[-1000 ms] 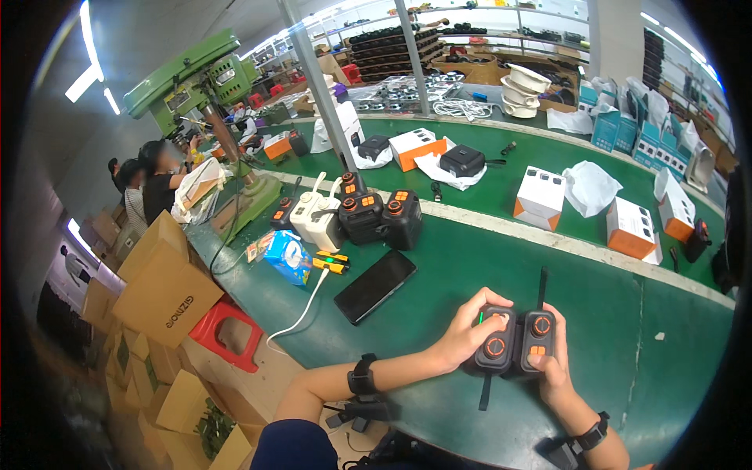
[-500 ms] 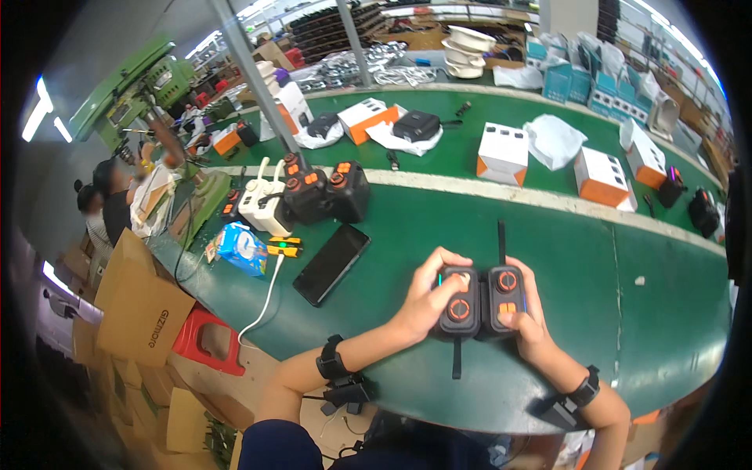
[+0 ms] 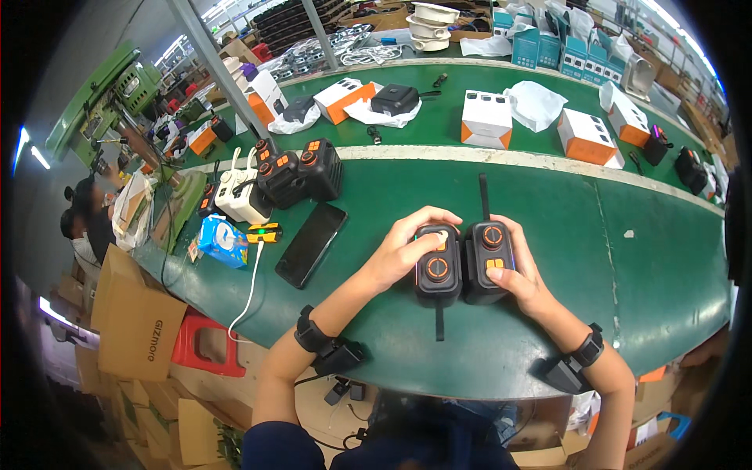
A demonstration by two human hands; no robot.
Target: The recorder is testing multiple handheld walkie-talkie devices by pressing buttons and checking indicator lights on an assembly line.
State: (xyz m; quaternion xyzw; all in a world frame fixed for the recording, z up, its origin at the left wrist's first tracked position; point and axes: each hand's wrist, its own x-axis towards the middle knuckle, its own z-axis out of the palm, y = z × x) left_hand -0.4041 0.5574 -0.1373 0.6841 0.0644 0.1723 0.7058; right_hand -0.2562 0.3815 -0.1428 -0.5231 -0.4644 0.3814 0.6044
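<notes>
Two small black speakers with orange control rings stand side by side on the green table, a narrow gap between them. My left hand wraps the left speaker, its thumb pressed on the buttons at the far end. A strap on this speaker points toward me. My right hand grips the right speaker from its outer side, with the thumb on the orange buttons at the near end. That speaker's strap points away from me. The fingers behind both speakers are partly hidden.
A black phone lies left of my hands, beside a yellow-black device with a white cable and a blue carton. More black speakers and cream ones stand behind. White-orange boxes line the table beyond a pale ledge.
My view has shifted, so the table and its things sit differently in the picture. The gap between the two speakers looks slightly clearer. Both thumbs stay on the buttons.
</notes>
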